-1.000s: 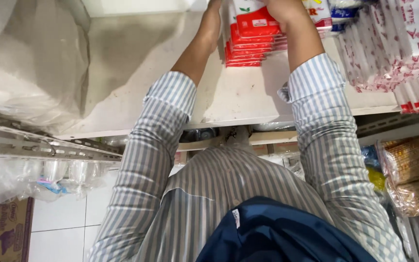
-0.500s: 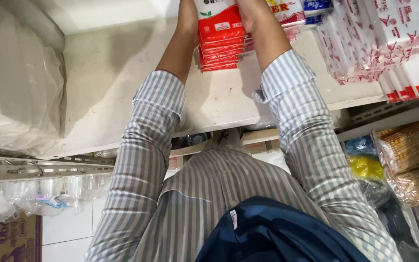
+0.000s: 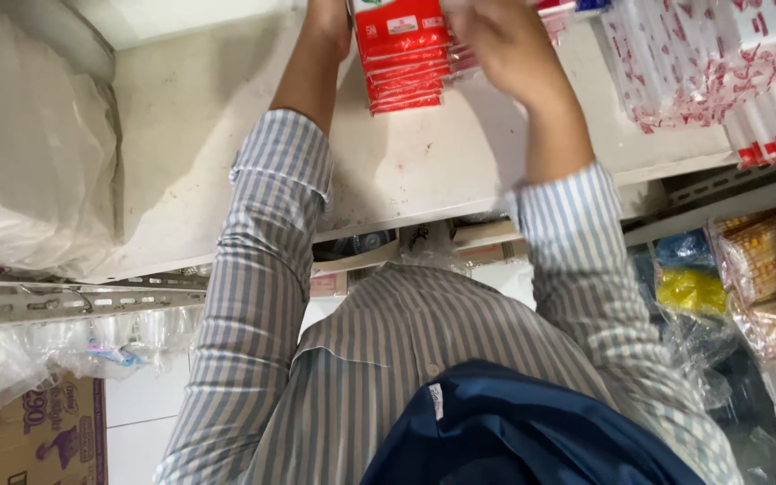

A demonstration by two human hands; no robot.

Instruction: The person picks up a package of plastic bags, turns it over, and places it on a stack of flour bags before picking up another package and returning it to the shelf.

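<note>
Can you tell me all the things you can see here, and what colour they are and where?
red packs: a stack, count unclear, red and white, top middle of the shelf, between both hands
shelf: one, off-white, across the top
white packs with red print: many, top right
clear plastic bag: one, whitish, left on the shelf
cardboard box: one, brown, bottom left
bagged goods: several, tan, yellow and blue, lower right
striped shirt: one, blue-grey and white, middle
left hand: left of the stack
right hand: right of the stack
</note>
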